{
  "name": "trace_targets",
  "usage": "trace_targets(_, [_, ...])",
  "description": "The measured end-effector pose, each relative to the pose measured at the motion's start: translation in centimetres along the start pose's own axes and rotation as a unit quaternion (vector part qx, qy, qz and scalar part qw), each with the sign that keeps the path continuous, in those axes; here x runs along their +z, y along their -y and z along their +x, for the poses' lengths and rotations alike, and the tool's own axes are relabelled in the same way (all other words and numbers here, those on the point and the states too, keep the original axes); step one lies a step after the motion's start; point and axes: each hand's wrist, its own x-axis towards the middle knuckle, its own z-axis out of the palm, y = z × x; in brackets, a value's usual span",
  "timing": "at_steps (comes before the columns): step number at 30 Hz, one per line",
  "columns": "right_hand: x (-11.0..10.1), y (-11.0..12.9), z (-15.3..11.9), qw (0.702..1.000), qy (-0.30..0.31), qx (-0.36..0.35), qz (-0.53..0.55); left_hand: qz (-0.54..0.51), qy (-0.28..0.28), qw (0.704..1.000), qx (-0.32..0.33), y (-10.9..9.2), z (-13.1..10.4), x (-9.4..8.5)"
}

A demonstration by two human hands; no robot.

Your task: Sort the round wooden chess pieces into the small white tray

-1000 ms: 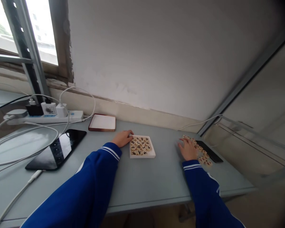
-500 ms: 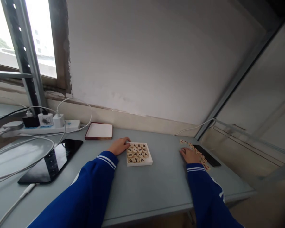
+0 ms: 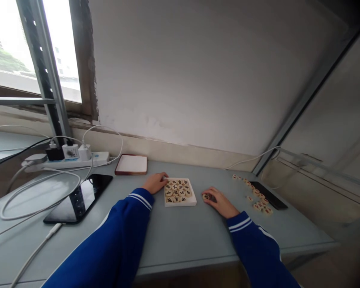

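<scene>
A shallow white box on the grey desk holds rows of round wooden pieces with black characters, with a bare strip along its right side. My left hand rests at the box's upper left corner, fingertips on its edge; whether they grip it is hard to tell. To the right of the box, my right hand pinches one round piece between thumb and fingers, low over the desk. Farther right, several loose pieces lie scattered, mostly with red characters.
Behind my left hand lies an open box lid. A black tablet with white cables and a power strip are at the left. A dark flat object lies beyond the loose pieces. The wall borders the desk's back.
My right hand has moved left from the loose pieces toward the white box, now with a piece in its fingers. My left hand stays at the box. The view has shifted slightly.
</scene>
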Motion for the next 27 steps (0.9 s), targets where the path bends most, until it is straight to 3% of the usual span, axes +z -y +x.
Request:
trace_targets(5, [0.4, 3.2, 0.5, 0.999, -0.023, -0.024, 0.042, 0.000, 0.004, 1.000, 0.001, -0.1, -0.1, -0.1])
trace_targets(10, [1.7, 5.4, 0.4, 0.995, -0.042, -0.049, -0.072, 0.008, 0.007, 1.000, -0.006, -0.3, -0.1, -0.2])
trace_targets(17, [2.1, 5.0, 0.0, 0.977, -0.075, -0.069, -0.189, 0.012, 0.004, 1.000, -0.001, -0.2, 0.0, 0.0])
trace_targets(23, [2.1, 5.0, -1.8, 0.966, -0.021, -0.094, -0.241, 0.012, 0.012, 1.000, -0.003, -0.4, 0.0, -0.2])
trace_targets(27, [1.3, 2.6, -3.4, 0.954, -0.073, -0.032, -0.287, 0.006, 0.016, 1.000, -0.003, -0.4, -0.1, -0.3])
